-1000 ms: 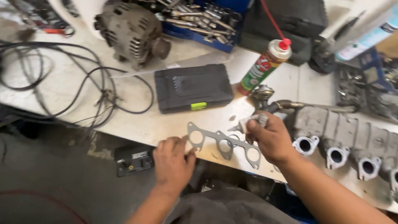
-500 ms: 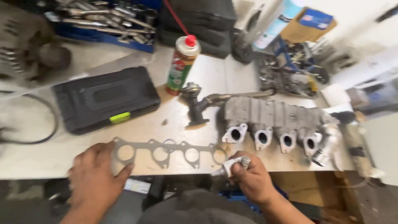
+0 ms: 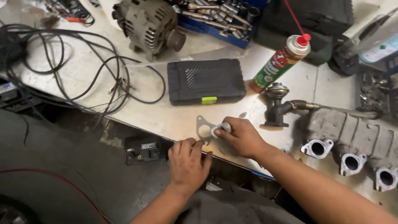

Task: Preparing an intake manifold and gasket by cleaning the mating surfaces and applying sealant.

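a: what do we have under our hands?

b: our left hand (image 3: 187, 161) lies palm down at the near edge of the workbench (image 3: 124, 99), fingers loose and spread, their tips pressing on the near end of the flat metal gasket (image 3: 203, 129). it grips nothing.

a: and our right hand (image 3: 242, 137)?

b: its fingers are curled tight around a small pale tube (image 3: 219, 128), the tip held against the gasket's end hole. the hand covers most of the gasket, so we see only its left end.

a: where does the gasket lie?

b: flat on the bench, just in front of the black plastic case (image 3: 205, 81) with the green latch, and left of the grey manifold (image 3: 352, 137) with its round ports.

a: anything else near us?

b: a green spray can (image 3: 280, 62) leans behind the manifold's pipe, an alternator (image 3: 147, 25) sits further back, and black cables (image 3: 74, 66) sprawl to the left.
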